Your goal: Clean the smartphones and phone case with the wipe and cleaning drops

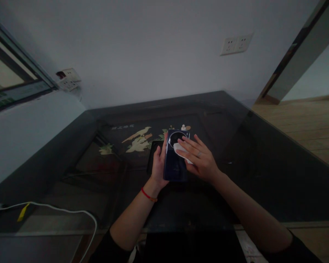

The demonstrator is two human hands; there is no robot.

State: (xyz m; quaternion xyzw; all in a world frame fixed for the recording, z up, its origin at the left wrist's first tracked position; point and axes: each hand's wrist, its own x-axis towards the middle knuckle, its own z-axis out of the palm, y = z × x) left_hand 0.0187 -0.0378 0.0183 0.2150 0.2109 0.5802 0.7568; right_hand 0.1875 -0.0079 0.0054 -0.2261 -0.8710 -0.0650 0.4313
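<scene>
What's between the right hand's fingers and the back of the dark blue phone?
A small white wipe lies there, under the right hand and against the phone by its round camera ring, seen in the head view.

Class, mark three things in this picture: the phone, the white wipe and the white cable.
phone (176, 167): head view, bare lower back panel.
white wipe (178, 148): head view, its exposed left end.
white cable (68, 210): head view, stretch lying on the table.

The phone (176, 160) back looks glossy, the table (263, 171) glass-smooth, the wipe (181, 150) perhaps cloth.
</scene>
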